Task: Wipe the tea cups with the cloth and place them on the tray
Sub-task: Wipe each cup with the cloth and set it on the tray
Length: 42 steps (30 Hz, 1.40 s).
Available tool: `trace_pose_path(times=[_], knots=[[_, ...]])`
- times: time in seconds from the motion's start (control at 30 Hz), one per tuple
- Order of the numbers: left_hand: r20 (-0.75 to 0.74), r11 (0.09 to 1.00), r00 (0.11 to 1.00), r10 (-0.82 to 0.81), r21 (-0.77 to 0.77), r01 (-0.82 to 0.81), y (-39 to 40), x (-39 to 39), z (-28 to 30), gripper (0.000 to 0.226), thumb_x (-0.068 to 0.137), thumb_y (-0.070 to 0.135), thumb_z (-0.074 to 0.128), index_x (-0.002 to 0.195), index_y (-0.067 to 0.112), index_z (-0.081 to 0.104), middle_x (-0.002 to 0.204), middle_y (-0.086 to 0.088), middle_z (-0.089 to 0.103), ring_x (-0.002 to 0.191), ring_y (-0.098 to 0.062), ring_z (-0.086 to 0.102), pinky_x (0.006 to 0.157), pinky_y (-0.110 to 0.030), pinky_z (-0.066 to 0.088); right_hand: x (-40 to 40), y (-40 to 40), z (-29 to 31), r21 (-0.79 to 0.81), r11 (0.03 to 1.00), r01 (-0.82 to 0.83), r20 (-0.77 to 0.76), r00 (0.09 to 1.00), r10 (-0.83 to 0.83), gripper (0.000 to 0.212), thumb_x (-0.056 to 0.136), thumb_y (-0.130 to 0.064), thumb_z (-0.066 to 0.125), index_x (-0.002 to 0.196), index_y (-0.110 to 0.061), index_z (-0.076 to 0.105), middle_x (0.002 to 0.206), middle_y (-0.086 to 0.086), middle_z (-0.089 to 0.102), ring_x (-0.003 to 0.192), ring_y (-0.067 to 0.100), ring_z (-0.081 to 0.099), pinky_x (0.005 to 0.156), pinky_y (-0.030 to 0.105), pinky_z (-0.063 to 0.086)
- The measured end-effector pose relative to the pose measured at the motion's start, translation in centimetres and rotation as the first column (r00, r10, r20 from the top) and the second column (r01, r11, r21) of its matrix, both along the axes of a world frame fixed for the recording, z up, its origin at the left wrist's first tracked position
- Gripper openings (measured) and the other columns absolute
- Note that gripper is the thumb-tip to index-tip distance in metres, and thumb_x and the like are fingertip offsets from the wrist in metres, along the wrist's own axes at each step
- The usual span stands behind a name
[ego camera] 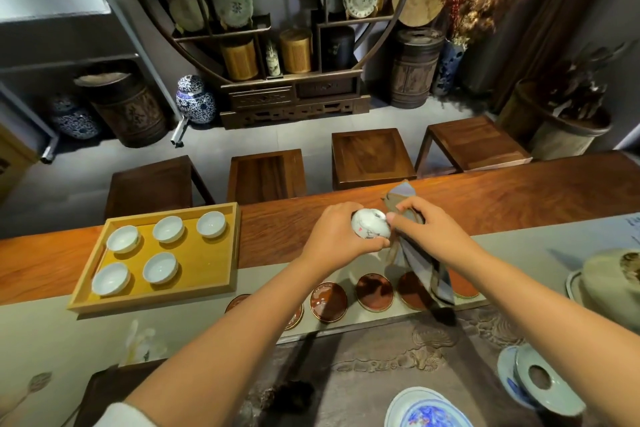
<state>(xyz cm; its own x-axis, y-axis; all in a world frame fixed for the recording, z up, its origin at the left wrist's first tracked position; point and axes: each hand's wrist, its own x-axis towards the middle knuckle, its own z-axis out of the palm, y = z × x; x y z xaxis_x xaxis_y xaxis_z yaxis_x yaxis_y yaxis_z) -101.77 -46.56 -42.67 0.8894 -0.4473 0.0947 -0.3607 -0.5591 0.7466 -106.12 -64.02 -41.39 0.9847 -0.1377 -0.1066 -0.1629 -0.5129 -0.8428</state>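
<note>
Left hand [337, 236] grips the tea cup [370, 228] tipped sideways, exposing it to the cloth [417, 258] pinched in right hand [427, 229]. Wooden tray [207, 282] at 9 o'clock holds five cups, one slot free.

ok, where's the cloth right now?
Head view, right of centre: the cloth is in the right hand, pressed against the cup held by the left hand, its tail hanging over the round coasters.

Glossy porcelain cup [370, 227]; matt wooden tray [211, 279].
</note>
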Motion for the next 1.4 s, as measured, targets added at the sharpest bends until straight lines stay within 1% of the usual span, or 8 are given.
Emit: trace_pose_path(times=[0.1, 0.2, 0.3, 0.47, 0.7, 0.9, 1.1, 1.4], knots=[[-0.059, 0.999, 0.998, 0.034, -0.03, -0.036, 0.5, 0.0, 0.0, 0.047, 0.058, 0.048, 0.08, 0.097, 0.027, 0.063, 0.087, 0.016, 0.058, 0.079, 0.005, 0.053, 0.062, -0.012, 0.04, 0.3, 0.6, -0.4, 0.002, 0.999, -0.049, -0.004, 0.999, 0.049, 0.02, 0.083, -0.037, 0.063, 0.098, -0.026, 0.057, 0.091, -0.015, 0.06, 0.082, -0.003, 0.054, 0.062, 0.017, 0.037], [-0.134, 0.996, 0.99, 0.04, -0.069, -0.049, 1.5, 0.1, 0.1, 0.051, 0.058, 0.045, 0.082, 0.101, 0.028, 0.062, 0.095, 0.014, 0.06, 0.083, 0.002, 0.055, 0.067, -0.014, 0.044, 0.7, 1.2, -0.5, 0.031, 0.998, -0.05, 0.022, 0.999, 0.05, 0.012, 0.085, -0.031, 0.062, 0.095, -0.026, 0.059, 0.09, -0.017, 0.06, 0.082, -0.004, 0.053, 0.061, 0.008, 0.038], [-0.204, 0.988, 0.975, 0.086, -0.112, -0.11, 2.8, 0.2, -0.1, 0.051, 0.058, 0.04, 0.083, 0.102, 0.027, 0.062, 0.097, 0.012, 0.062, 0.086, -0.001, 0.057, 0.073, -0.018, 0.049, 1.4, 2.3, -0.7, 0.045, 0.997, -0.068, 0.025, 0.997, 0.067, 0.003, 0.085, -0.027, 0.062, 0.085, -0.029, 0.061, 0.088, -0.014, 0.062, 0.083, -0.001, 0.055, 0.064, 0.015, 0.038], [-0.246, 0.956, 0.949, 0.199, -0.162, -0.243, 5.3, 0.9, -1.0, 0.046, 0.062, 0.039, 0.082, 0.1, 0.026, 0.06, 0.096, 0.01, 0.061, 0.086, -0.004, 0.057, 0.071, -0.015, 0.046, 2.4, 5.0, -1.1, 0.012, 0.991, -0.134, 0.016, 0.991, 0.134, 0.012, 0.086, -0.023, 0.062, 0.077, -0.031, 0.062, 0.085, -0.012, 0.064, 0.077, -0.006, 0.056, 0.063, 0.007, 0.039], [-0.162, 0.959, 0.95, 0.266, -0.06, -0.278, 10.3, 2.5, -2.4, 0.056, 0.058, 0.042, 0.082, 0.105, 0.022, 0.06, 0.103, 0.005, 0.061, 0.094, -0.013, 0.057, 0.082, -0.03, 0.049, 3.4, 8.5, -1.5, -0.021, 0.953, -0.302, -0.074, 0.951, 0.3, 0.014, 0.085, -0.026, 0.063, 0.072, -0.033, 0.066, 0.084, -0.005, 0.067, 0.082, 0.013, 0.059, 0.074, 0.028, 0.042], [-0.217, 0.953, 0.929, 0.299, 0.01, -0.304, 15.3, 3.3, -4.3, 0.059, 0.055, 0.033, 0.082, 0.1, 0.026, 0.044, 0.107, -0.002, 0.049, 0.087, -0.013, 0.055, 0.07, -0.027, 0.049, 5.0, 12.4, -1.5, -0.036, 0.945, -0.325, -0.054, 0.945, 0.322, 0.008, 0.085, -0.025, 0.063, 0.078, -0.027, 0.068, 0.091, 0.0, 0.069, 0.09, 0.017, 0.062, 0.084, 0.033, 0.045], [-0.235, 0.95, 0.921, 0.311, 0.043, -0.309, 19.3, 3.6, -5.6, 0.061, 0.053, 0.026, 0.081, 0.099, 0.028, 0.04, 0.103, 0.002, 0.038, 0.079, -0.006, 0.05, 0.058, -0.016, 0.041, 5.7, 15.8, -2.0, -0.056, 0.934, -0.352, -0.057, 0.935, 0.349, 0.006, 0.085, -0.025, 0.063, 0.082, -0.025, 0.068, 0.092, -0.004, 0.069, 0.089, 0.011, 0.061, 0.08, 0.026, 0.044], [-0.185, 0.939, 0.926, 0.33, 0.171, -0.3, 23.7, 4.8, -7.0, 0.075, 0.062, 0.042, 0.076, 0.125, 0.023, 0.041, 0.122, 0.001, 0.036, 0.099, -0.015, 0.047, 0.08, -0.024, 0.04, 6.1, 18.1, -2.4, -0.051, 0.934, -0.352, -0.079, 0.934, 0.348, 0.007, 0.085, -0.025, 0.063, 0.081, -0.027, 0.068, 0.09, -0.006, 0.068, 0.085, 0.007, 0.06, 0.073, 0.02, 0.043]])
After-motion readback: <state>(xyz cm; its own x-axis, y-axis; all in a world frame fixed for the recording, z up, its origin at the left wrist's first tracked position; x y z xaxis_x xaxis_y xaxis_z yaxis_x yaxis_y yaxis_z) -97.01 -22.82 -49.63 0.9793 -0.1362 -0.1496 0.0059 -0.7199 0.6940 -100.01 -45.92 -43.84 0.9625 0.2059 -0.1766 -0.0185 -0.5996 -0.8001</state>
